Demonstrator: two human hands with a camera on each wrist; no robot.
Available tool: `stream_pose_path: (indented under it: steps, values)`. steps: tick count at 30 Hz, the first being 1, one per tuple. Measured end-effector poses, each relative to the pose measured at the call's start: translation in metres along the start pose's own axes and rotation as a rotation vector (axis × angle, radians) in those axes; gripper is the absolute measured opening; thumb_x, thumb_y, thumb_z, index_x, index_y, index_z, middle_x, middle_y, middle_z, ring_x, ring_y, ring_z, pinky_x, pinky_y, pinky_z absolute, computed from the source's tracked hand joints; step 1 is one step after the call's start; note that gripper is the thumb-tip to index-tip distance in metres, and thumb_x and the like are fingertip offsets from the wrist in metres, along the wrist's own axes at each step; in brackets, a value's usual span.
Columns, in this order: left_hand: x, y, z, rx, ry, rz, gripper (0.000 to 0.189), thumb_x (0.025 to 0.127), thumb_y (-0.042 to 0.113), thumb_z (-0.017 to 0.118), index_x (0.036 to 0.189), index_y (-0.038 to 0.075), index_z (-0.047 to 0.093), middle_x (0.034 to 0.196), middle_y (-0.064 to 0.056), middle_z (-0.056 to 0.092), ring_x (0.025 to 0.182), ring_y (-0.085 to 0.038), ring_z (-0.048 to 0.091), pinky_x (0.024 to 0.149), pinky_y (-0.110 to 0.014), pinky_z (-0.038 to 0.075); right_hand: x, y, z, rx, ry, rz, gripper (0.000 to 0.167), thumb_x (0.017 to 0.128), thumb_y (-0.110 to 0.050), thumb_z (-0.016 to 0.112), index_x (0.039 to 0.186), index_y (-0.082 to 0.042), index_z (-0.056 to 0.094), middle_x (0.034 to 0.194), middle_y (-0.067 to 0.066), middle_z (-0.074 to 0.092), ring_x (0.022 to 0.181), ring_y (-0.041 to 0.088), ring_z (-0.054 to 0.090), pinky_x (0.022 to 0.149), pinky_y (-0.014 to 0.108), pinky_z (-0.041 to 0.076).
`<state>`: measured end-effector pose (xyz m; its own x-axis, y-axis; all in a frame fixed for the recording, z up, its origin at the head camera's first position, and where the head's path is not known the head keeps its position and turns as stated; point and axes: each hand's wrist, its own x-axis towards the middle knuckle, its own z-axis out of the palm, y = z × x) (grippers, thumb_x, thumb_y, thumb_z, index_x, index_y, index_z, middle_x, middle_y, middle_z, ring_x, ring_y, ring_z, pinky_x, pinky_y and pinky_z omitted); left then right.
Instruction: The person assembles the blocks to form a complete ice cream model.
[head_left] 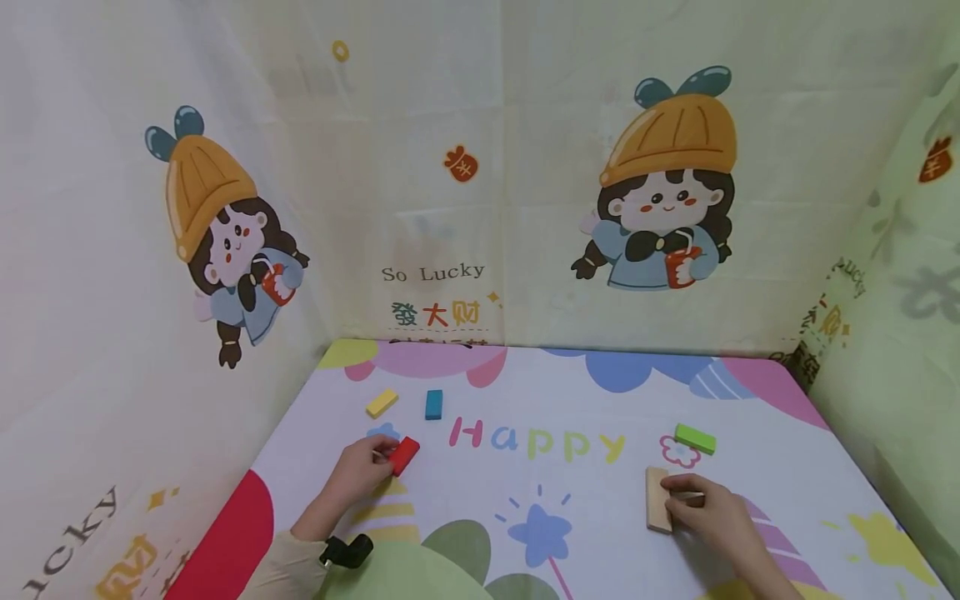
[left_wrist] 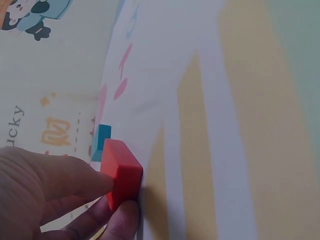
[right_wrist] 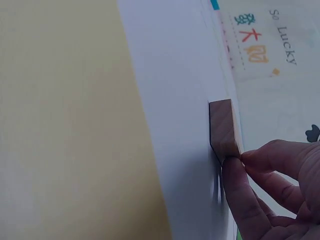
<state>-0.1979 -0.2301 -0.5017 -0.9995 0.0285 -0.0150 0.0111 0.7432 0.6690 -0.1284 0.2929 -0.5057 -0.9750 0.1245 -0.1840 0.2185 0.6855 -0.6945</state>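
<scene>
My left hand (head_left: 363, 471) pinches a red block (head_left: 404, 456) between thumb and fingers at the left of the table. In the left wrist view the red block (left_wrist: 121, 172) sits close over the tabletop, the thumb and fingertips on its near end. On the right, my right hand (head_left: 708, 510) pinches a longer plain wooden block (head_left: 657, 499) by its right side. Fingertips grip the near end of this wooden block (right_wrist: 223, 127) in the right wrist view. Beyond the left hand lie a yellow block (head_left: 382, 403) and a blue block (head_left: 434, 405); a green block (head_left: 695, 438) lies beyond the right hand.
The table (head_left: 600, 392) carries a printed cover with "Happy" lettering, stars and stripes. A patterned cloth (head_left: 525, 233) hangs behind it and along both sides. A black band with a small device (head_left: 347, 551) is on the left wrist.
</scene>
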Motion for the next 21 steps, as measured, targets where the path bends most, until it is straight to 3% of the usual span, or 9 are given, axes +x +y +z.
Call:
stream_pose_path:
  steps: [7,21]
  values:
    - [0.003,0.01,0.008,0.0,-0.009,-0.008,0.03,0.084,-0.002,0.07,0.114,0.002,0.072,0.101,-0.004,0.07,0.085,-0.016,0.06,0.079,-0.035,0.057,-0.002,-0.015,0.014,0.014,-0.032,-0.014,0.033,0.089,-0.015,0.076,0.12,-0.006,0.072,0.116,0.015,0.073,0.088,0.018,0.069,0.065,0.027,0.052]
    - [0.01,0.05,0.04,-0.018,-0.056,0.015,0.03,0.087,-0.001,0.07,0.116,0.005,0.072,0.105,-0.006,0.067,0.091,-0.019,0.057,0.082,-0.038,0.058,-0.013,-0.033,0.039,0.081,-0.038,-0.036,0.03,0.086,-0.008,0.077,0.115,-0.009,0.073,0.11,0.007,0.073,0.077,0.013,0.065,0.064,0.025,0.05]
